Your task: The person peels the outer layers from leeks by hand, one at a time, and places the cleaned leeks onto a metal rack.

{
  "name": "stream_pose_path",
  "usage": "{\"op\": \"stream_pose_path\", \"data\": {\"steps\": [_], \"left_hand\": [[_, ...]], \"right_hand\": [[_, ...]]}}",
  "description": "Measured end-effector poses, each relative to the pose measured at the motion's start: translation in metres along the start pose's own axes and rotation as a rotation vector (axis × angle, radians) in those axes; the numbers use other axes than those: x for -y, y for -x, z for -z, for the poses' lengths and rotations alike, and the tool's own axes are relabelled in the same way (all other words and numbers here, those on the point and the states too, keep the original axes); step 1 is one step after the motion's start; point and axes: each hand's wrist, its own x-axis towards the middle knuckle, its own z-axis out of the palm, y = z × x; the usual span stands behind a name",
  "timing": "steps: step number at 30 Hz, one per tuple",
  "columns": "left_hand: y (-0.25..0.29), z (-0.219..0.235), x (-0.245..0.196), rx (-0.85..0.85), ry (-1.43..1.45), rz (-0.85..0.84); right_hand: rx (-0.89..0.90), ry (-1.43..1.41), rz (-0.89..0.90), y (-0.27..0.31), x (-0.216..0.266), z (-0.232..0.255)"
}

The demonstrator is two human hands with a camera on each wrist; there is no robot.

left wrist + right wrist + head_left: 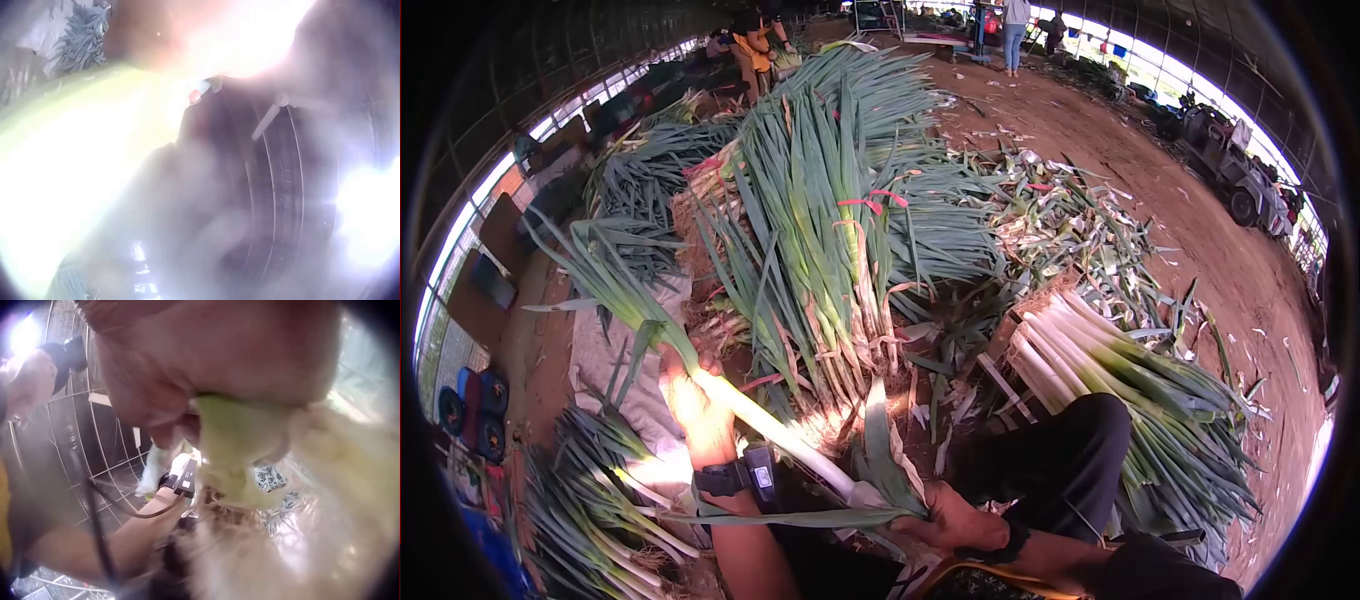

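My left hand (698, 405) grips a long leek (765, 422) around its upper shaft, with the green leaves fanning out behind the hand and the white end slanting down toward the right. Close to that white end, my right hand (960, 518) pinches stripped outer leaves (884, 462), which stick up and trail to the left. In the right wrist view, its curled fingers hold a pale green piece of leaf (240, 431). Glare washes out much of the left wrist view, where the leek (81, 156) crosses as a bright band.
A big heap of leeks (810, 220) lies ahead, partly tied with pink ribbon (860, 203). White-stemmed leeks (1090, 370) are stacked at right, near leaf scraps (1060, 220). More leeks (590, 510) lie at lower left. Other people (1015, 35) stand farther back; a vehicle (1235, 165) is parked right.
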Motion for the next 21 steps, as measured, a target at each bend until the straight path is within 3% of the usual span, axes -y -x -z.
{"op": "stream_pose_path", "data": {"steps": [1, 4, 6, 7, 9, 11, 13, 15, 17, 19, 21], "left_hand": [[-0.002, -0.003, -0.007, -0.051, -0.029, -0.035], [0.004, 0.003, -0.014, 0.043, -0.014, -0.127], [0.008, -0.013, -0.011, 0.036, -0.025, -0.143], [0.011, -0.015, -0.011, 0.028, -0.024, -0.144], [0.010, -0.017, -0.013, -0.005, -0.034, -0.161], [0.003, -0.008, -0.023, 0.026, -0.021, -0.208], [-0.004, -0.004, -0.032, 0.012, -0.120, -0.251], [-0.009, 0.005, -0.044, 0.110, -0.041, -0.307], [-0.003, 0.006, -0.051, 0.054, -0.060, -0.271], [-0.003, 0.005, -0.052, 0.010, -0.036, -0.269], [-0.006, 0.010, -0.055, 0.051, -0.014, -0.266]], "right_hand": [[-0.012, 0.063, -0.013, 0.013, -0.012, 0.004], [-0.061, 0.228, -0.168, 0.013, -0.004, 0.012], [-0.203, 0.010, 0.014, -0.011, 0.026, 0.005], [-0.167, 0.016, 0.073, -0.021, 0.040, 0.004], [-0.213, 0.191, 0.409, -0.042, 0.041, -0.006], [-0.032, 0.186, -0.127, -0.026, -0.056, -0.014], [0.288, 0.828, -0.366, 0.025, -0.194, -0.004], [0.375, 0.867, -0.377, 0.012, -0.166, -0.005], [0.469, 0.897, -0.415, 0.003, -0.136, -0.010], [0.119, 0.947, -0.230, -0.021, -0.116, -0.012], [0.291, 0.932, -0.239, -0.045, -0.098, 0.018]]}}
